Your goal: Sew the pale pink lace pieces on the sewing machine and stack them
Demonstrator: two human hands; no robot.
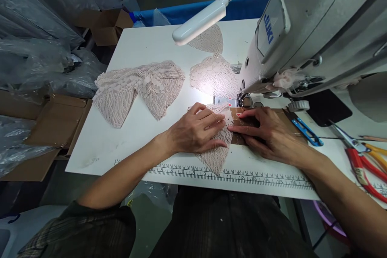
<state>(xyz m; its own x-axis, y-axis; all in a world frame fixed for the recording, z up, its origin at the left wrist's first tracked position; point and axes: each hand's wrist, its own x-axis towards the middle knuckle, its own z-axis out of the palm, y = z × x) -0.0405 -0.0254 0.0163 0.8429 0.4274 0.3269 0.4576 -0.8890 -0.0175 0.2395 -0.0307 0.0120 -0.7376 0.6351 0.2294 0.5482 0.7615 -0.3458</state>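
My left hand [201, 129] lies over a pale pink lace piece [216, 161], its fingers apart and pressing the cloth down. The lace tapers to a point near the printed ruler [242, 178] along the table's front edge. My right hand [267, 135] rests on a brown board [237, 139], fingers stretched out, with the index fingertip at the lace's right edge. Both hands are just in front of the presser foot [240, 100] of the sewing machine [272, 36]. Part of the lace is hidden under my left hand.
More lace pieces lie on the table: a joined pair [139, 88] at left, others [214, 74] behind. Blue thread snips [306, 131] and scissors [359, 157] are at right. A white lamp [199, 22] hangs above. Cardboard boxes [57, 121] stand at left.
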